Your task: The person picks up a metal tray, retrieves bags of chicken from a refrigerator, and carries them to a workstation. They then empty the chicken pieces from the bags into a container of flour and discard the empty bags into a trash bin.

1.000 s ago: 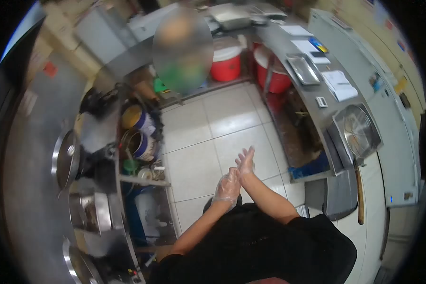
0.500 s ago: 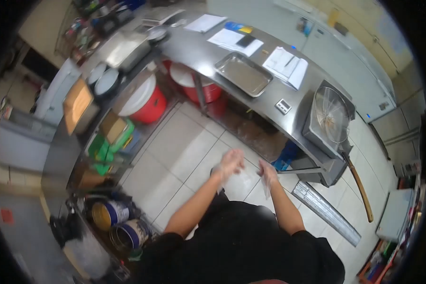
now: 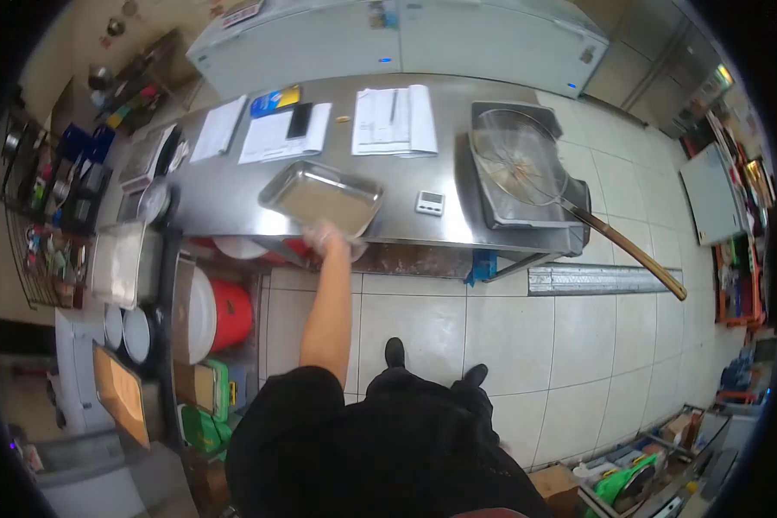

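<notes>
My left hand (image 3: 324,236), in a clear plastic glove, is at the near rim of a shallow rectangular metal tray (image 3: 324,204). It appears to grip that rim, though its fingers are slightly blurred. The tray is at the front edge of the steel table (image 3: 224,194) and looks a little smeared, as if in motion. Nothing shows inside it. A small white digital timer (image 3: 430,203) stands to the tray's right. My right hand is out of sight.
Papers (image 3: 394,121), a dark phone (image 3: 300,121) and a blue-yellow packet (image 3: 275,101) lie behind the tray. A long-handled wire strainer (image 3: 520,160) rests on a grey bin (image 3: 514,211) at right. Red buckets (image 3: 230,312) stand lower left. A metal floor strip (image 3: 600,280) lies at right.
The view has turned toward the table. My left hand has gone from in front of my body up to the tray's near rim. My right hand has left the view.
</notes>
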Available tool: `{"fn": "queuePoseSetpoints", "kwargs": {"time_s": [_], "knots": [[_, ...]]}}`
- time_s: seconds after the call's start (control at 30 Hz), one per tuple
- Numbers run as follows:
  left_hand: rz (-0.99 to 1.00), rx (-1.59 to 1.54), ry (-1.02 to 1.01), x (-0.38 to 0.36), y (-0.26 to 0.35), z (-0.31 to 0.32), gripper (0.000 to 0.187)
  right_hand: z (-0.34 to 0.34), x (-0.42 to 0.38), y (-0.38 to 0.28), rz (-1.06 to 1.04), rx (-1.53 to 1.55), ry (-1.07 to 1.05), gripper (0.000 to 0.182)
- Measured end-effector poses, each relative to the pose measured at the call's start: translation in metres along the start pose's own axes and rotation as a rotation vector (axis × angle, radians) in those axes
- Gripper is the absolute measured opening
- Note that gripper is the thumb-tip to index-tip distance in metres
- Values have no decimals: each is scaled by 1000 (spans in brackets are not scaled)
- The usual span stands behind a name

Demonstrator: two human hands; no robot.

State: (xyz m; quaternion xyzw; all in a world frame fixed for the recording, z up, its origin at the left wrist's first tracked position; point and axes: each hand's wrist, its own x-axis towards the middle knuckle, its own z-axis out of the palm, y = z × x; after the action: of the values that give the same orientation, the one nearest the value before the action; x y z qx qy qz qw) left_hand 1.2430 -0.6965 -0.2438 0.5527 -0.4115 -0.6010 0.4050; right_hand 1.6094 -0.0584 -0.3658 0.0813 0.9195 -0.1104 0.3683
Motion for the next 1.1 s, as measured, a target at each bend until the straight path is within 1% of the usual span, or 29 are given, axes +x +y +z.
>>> {"fn": "queuePoseSetpoints", "kwargs": {"time_s": [0.03, 0.07, 0.1, 0.17, 0.2, 0.27, 0.3, 0.37, 0.4, 0.43, 0.5, 0.53, 0.57, 0.6, 0.63, 0.67, 0.7, 0.73, 0.77, 0.8, 0.83, 0.87, 0.9, 0.93, 0.97, 1.0, 1.03, 1.07, 1.1], "knots": [[-103, -72, -64, -24, 35, -22, 46, -1, -9, -2, 25, 42, -8, 27], [-115, -157, -267, -22, 38, -39, 54, -4, -15, -3, 42, 78, -20, 28], [-105, -147, -268, -39, 42, -50, 54, -6, -21, -4, 52, 112, -38, 29], [54, -50, -229, -93, 61, -72, 69, -3, -27, 7, 74, 173, -74, 31], [61, -49, -231, -119, 65, -82, 69, -5, -25, 17, 85, 204, -82, 32], [226, 128, -270, -177, 72, -95, 82, -14, -12, 42, 101, 266, -84, 35], [228, 126, -278, -211, 79, -100, 82, -15, -6, 63, 117, 298, -87, 36], [323, 109, -521, -284, 84, -108, 90, -7, -3, 121, 175, 373, -90, 38], [464, 199, -532, -315, 76, -106, 81, -5, -13, 166, 221, 403, -92, 39], [451, 196, -571, -366, 77, -104, 81, -7, -17, 202, 266, 448, -84, 40], [415, 90, -845, -482, 94, -100, 58, 3, -52, 258, 392, 592, -68, 43], [434, 143, -870, -537, 89, -94, 55, 0, -51, 284, 457, 676, -34, 44], [463, 184, -896, -592, 85, -91, 52, 48, -9, 345, 515, 765, 9, 45], [433, 197, -1163, -649, 90, -90, 52, 29, 4, 382, 455, 670, 107, 47], [503, 268, -1282, -690, 71, -88, 54, 8, 16, 420, 399, 560, 190, 49], [713, 481, -1373, -723, 41, -91, 57, -29, 22, 440, 404, 759, 348, 50], [572, 460, -1646, -783, 45, -88, 53, -63, 16, 454, 400, 945, 509, 52], [454, 418, -1888, -829, 25, -88, 49, -88, 6, 467, 426, 967, 528, 52], [310, 547, -2049, -874, 1, -80, 55, -69, -27, 483, 405, 1138, 573, 52], [153, 688, -2197, -914, -31, -68, 62, -95, -22, 489, 382, 1305, 616, 53], [360, 838, -2199, -937, -89, -63, 70, -90, -40, 497, 355, 1468, 661, 54], [248, 842, -2287, -963, -154, -51, 76, -109, -46, 507, 318, 1626, 715, 55], [238, 1027, -2299, -1018, -159, -35, 64, -137, -46, 520, 273, 1778, 784, 57], [243, 1037, -2379, -1057, -186, -19, 56, -197, -31, 545, 223, 1919, 862, 58], [247, 1043, -2458, -1095, -217, -3, 49, -233, -27, 565, 162, 2053, 942, 59], [241, 1023, -2499, -1130, -247, 13, 49, -268, -24, 586, 90, 2181, 1020, 61], [189, 1000, -2509, -1153, -271, 24, 45, -307, -20, 596, 7, 2306, 1092, 63], [115, 979, -2530, -1216, -305, 59, 41, -347, -27, 645, -113, 2508, 890, 68], [114, 952, -2547, -1246, -326, 81, 41, -361, -35, 668, -284, 2680, 633, 75]]}}
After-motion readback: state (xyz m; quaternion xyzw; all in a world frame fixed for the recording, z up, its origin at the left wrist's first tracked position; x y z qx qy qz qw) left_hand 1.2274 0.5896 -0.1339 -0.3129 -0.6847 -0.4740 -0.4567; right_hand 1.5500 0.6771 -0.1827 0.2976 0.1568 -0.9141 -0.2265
